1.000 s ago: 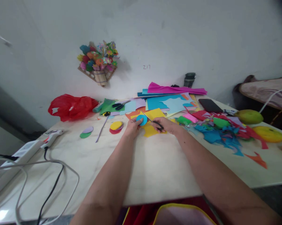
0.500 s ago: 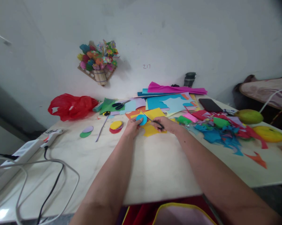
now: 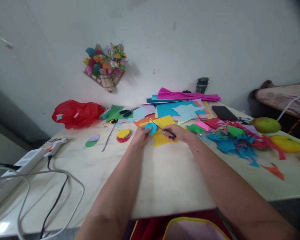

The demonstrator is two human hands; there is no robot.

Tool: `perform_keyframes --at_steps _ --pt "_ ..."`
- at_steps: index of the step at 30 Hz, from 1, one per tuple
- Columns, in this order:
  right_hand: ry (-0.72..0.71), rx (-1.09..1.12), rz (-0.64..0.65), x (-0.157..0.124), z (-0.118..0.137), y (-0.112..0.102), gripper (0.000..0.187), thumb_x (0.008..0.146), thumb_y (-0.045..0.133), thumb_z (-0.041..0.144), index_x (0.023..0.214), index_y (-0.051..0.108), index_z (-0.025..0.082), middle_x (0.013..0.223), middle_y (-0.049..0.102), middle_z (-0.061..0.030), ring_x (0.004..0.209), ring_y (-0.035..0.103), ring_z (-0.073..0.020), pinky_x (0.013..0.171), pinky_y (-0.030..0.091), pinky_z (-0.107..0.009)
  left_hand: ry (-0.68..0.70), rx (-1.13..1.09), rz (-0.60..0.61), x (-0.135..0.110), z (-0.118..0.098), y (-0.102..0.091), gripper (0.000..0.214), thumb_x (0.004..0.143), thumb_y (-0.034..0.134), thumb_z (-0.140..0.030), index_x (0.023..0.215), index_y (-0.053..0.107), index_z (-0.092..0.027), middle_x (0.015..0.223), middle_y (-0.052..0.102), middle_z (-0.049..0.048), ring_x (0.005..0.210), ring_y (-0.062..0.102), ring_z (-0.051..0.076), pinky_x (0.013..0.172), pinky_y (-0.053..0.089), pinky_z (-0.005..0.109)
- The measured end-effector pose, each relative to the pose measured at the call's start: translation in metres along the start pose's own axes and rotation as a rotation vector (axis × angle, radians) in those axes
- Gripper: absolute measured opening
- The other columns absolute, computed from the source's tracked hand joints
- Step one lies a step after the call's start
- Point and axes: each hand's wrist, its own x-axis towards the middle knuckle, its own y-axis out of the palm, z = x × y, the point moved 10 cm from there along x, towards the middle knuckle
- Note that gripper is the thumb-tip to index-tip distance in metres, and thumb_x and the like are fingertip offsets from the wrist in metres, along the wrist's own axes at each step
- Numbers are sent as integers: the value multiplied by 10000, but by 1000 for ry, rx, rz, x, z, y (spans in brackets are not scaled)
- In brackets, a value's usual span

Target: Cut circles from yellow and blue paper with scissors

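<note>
Between the fingers and thumb of my left hand is a round blue paper disc. My right hand is closed round the black handles of a pair of scissors, whose blades point left at the disc's upper edge. Whether the blades touch the disc I cannot tell. Yellow paper lies beneath both hands, with orange paper behind it. To the left sits a stack of yellow and red discs. Farther left, a purple disc overlaps a green disc.
Coloured scraps cover the table's right side, near a phone and yellow-green fruit. Paper sheets and a second pair of scissors lie at the back. A red plastic bag and a power strip with cables are at left.
Hardly anything differs. Both hands keep their hold on the disc and the scissors, and the whole view has shifted very slightly.
</note>
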Motion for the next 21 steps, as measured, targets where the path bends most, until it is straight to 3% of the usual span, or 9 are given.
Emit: perform_keyframes --at_steps 13,21 --pt "10 -41 -4 -2 1 -3 385 727 771 411 602 488 182 484 492 49 378 429 -60 410 268 -218 -15 -67 -17 2 6 -7 173 599 827 -197 729 740 -125 752 763 104 869 744 280 871 579 378" --pt "0 -43 14 0 -3 -3 389 722 773 435 614 498 182 493 496 51 382 428 -60 409 247 -222 1 -65 -111 3 4 -15 190 551 804 -185 710 728 -114 720 750 84 724 728 234 818 584 357"
